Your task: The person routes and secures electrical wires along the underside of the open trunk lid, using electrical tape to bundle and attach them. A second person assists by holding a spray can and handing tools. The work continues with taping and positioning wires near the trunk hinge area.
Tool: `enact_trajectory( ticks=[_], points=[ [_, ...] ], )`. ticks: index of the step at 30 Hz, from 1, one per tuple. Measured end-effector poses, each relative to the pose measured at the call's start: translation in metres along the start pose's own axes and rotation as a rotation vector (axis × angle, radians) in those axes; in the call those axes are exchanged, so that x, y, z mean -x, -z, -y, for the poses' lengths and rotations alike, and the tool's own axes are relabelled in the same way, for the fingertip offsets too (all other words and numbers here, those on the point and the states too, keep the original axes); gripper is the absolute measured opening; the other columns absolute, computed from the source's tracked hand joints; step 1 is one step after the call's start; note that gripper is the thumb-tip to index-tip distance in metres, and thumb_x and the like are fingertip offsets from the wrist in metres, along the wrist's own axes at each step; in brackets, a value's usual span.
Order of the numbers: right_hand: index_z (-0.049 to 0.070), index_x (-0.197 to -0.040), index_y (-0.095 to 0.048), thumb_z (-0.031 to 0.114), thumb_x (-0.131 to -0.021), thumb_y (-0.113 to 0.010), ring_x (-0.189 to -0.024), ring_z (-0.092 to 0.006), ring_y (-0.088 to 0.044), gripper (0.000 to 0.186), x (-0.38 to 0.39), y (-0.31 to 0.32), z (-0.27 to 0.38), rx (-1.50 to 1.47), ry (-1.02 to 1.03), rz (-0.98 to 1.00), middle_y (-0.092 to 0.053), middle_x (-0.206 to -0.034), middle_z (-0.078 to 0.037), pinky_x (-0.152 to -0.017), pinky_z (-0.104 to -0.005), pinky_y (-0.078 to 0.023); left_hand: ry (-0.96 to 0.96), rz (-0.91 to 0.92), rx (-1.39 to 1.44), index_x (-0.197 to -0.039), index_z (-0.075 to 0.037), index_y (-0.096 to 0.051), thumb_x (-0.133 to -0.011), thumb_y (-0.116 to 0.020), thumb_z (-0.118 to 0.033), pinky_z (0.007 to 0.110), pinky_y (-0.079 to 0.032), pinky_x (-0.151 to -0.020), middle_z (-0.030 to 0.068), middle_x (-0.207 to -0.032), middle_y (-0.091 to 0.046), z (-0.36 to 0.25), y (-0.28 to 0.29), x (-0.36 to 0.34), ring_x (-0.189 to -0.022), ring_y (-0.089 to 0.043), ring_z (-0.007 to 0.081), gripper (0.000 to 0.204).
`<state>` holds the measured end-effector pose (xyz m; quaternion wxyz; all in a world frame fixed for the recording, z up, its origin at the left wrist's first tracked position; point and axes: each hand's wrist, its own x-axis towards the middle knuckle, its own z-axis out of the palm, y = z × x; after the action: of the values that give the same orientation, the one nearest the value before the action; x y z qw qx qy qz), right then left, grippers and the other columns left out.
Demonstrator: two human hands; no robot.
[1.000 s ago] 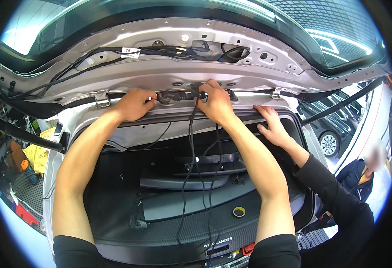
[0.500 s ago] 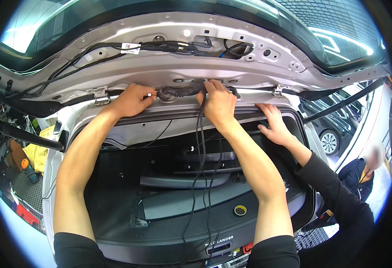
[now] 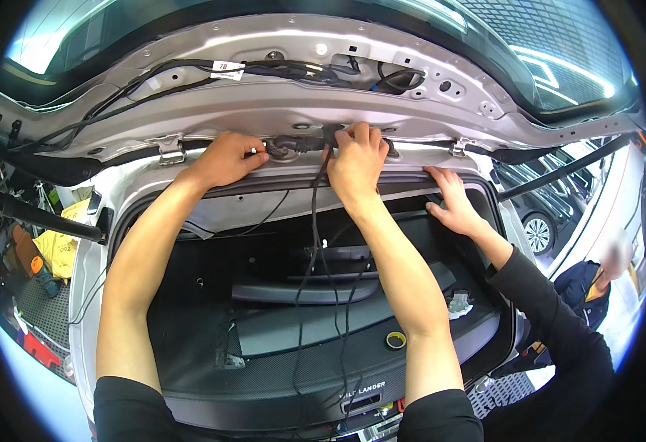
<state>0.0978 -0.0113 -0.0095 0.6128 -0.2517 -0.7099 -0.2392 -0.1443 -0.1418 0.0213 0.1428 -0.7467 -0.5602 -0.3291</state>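
My left hand (image 3: 228, 160) is closed in a pinch at the seam between the raised tailgate (image 3: 212, 110) and the car body. A small white-tipped piece (image 3: 250, 151) shows between its fingers; its kind is hard to tell. Just right of it, a ribbed black rubber cable boot (image 3: 293, 143) spans the hinge gap. My right hand (image 3: 358, 158) grips the boot's right part, where black cables (image 3: 315, 206) hang down into the boot space. The fingertips partly hide that spot. Another person's hand (image 3: 455, 202) rests on the right edge of the opening.
A tape roll (image 3: 396, 339) lies on the dark trunk trim. More wiring (image 3: 131, 92) runs along the tailgate's inner panel. A gas strut (image 3: 39, 214) slants in at left, another strut (image 3: 566, 166) at right. A person (image 3: 592, 291) is at the far right.
The view has shifted slightly. My left hand has turned a little at the boot's left end. The hanging cables have swung left below my right hand, which keeps its grip.
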Motion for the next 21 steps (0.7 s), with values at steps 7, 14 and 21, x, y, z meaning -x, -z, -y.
enact_trajectory(
  ticks=[7, 14, 21],
  points=[
    [0.006, -0.095, -0.077, 0.020, -0.072, -0.087, -0.110, -0.0343, -0.056, 0.029, -0.004, 0.011, -0.008, 0.012, -0.010, 0.089, -0.062, -0.110, -0.010, -0.093, -0.0507, -0.043, -0.017, 0.045, -0.031, -0.104, -0.002, -0.075, -0.101, -0.073, -0.024, 0.042, -0.052, -0.072, 0.0207, -0.086, -0.072, 0.003, 0.005, -0.002, -0.075, -0.066, 0.0382, 0.022],
    [0.007, -0.095, -0.076, 0.024, -0.078, -0.086, -0.112, -0.0346, -0.057, 0.026, -0.008, 0.012, -0.021, 0.103, 0.007, 0.138, -0.063, -0.110, -0.010, -0.091, -0.0522, -0.044, -0.071, 0.073, -0.033, -0.105, -0.002, -0.075, -0.102, -0.070, -0.024, 0.045, -0.053, -0.077, 0.0209, -0.089, -0.073, 0.015, 0.012, -0.001, -0.080, -0.067, 0.0416, 0.022],
    [0.007, -0.097, -0.075, 0.023, -0.079, -0.084, -0.110, -0.0346, -0.059, 0.026, -0.004, 0.011, -0.024, 0.088, -0.009, 0.142, -0.063, -0.111, -0.010, -0.089, -0.0520, -0.046, -0.079, 0.110, -0.043, -0.105, -0.002, -0.075, -0.102, -0.069, -0.022, 0.045, -0.053, -0.076, 0.0209, -0.089, -0.073, 0.012, 0.021, 0.005, -0.081, -0.067, 0.0429, 0.021]
  ],
)
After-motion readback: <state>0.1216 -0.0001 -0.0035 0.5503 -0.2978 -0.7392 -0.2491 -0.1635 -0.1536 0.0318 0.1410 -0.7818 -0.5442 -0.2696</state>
